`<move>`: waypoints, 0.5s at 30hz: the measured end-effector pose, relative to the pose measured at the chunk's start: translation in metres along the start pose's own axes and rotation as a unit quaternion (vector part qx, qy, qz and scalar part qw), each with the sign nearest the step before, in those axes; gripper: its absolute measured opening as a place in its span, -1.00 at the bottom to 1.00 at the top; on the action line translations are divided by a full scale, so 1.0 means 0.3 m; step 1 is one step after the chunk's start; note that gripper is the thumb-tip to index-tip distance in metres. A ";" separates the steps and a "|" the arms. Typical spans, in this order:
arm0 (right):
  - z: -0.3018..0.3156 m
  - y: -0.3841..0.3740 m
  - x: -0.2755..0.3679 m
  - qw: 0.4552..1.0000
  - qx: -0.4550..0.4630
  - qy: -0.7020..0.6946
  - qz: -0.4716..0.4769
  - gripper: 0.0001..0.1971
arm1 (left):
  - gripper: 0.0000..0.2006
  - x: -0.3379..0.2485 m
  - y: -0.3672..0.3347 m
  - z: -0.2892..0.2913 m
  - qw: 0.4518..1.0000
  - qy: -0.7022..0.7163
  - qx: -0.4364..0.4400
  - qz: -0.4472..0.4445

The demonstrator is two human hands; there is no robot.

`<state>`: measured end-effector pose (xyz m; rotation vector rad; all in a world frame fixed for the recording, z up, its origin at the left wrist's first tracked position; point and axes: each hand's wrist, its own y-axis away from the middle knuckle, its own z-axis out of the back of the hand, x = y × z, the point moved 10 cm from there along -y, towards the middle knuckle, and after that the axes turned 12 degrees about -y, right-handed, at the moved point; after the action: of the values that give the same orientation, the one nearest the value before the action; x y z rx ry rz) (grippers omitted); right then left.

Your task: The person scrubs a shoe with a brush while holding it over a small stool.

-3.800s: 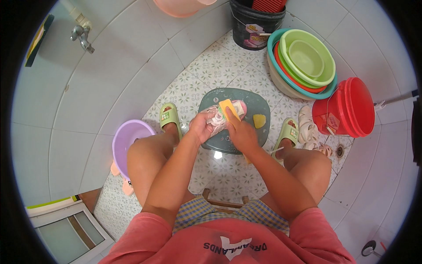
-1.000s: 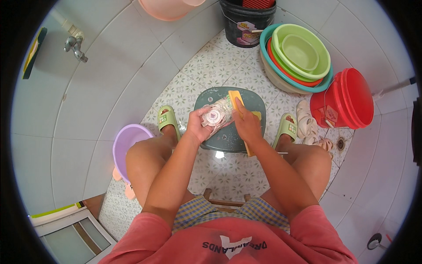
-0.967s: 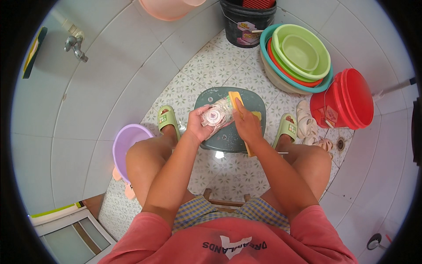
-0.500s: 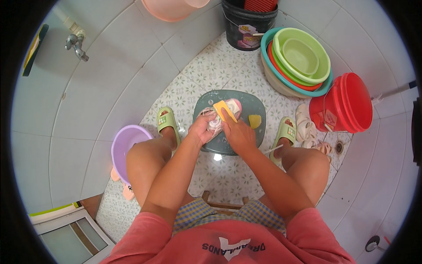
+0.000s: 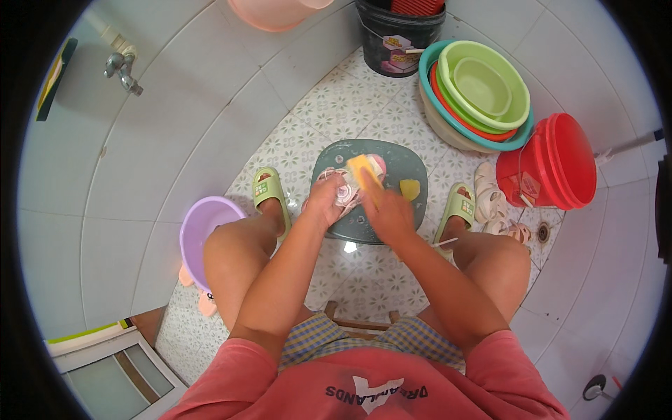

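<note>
A white and pink shoe (image 5: 346, 194) with pale laces lies over a wet dark green stool (image 5: 402, 157) between my feet. My left hand (image 5: 325, 200) is closed around one end of the shoe and steadies it. In my right hand (image 5: 390, 215) is a yellow scrubbing brush (image 5: 362, 170), slightly blurred, held at the shoe's upper near its pink end. My fingers hide part of both the brush and the shoe. A yellow lump (image 5: 409, 189), perhaps soap, rests on the stool to the right of my right hand.
At left stands a purple basin (image 5: 203, 234) beside my leg. Stacked basins (image 5: 518, 105), a red bucket (image 5: 546, 164) and a black bucket (image 5: 399, 45) line the far and right side. Pale shoes (image 5: 488, 196) sit by my right slipper (image 5: 458, 207). A tap (image 5: 124, 73) juts from the left wall.
My right hand and the brush have shifted slightly right, and the brush is tilted more lengthwise. My left hand still grips the shoe. The whole view has moved a little.
</note>
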<state>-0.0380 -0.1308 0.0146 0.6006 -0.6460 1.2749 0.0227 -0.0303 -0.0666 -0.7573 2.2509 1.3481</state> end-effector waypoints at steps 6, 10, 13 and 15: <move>0.028 -0.020 -0.035 0.998 -0.016 0.058 -0.022 -0.49 | -0.66 0.023 -0.030 0.015 1.000 -0.004 0.028 0.009; 0.007 0.010 -0.002 0.999 0.003 -0.038 -0.012 -0.47 | -0.68 0.021 -0.033 0.046 1.000 0.017 0.002 -0.003; -0.064 0.029 -0.005 0.996 0.033 -0.078 0.011 -0.47 | -0.65 0.013 -0.035 0.050 1.000 0.026 -0.005 -0.016; -0.015 -0.015 -0.073 1.000 -0.023 -0.015 -0.008 -0.47 | -0.61 0.014 -0.018 0.016 1.000 0.004 0.002 -0.015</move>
<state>-0.0366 -0.1430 -0.0044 0.5872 -0.6928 1.2337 0.0231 -0.0291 -0.0749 -0.7931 2.2383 1.3286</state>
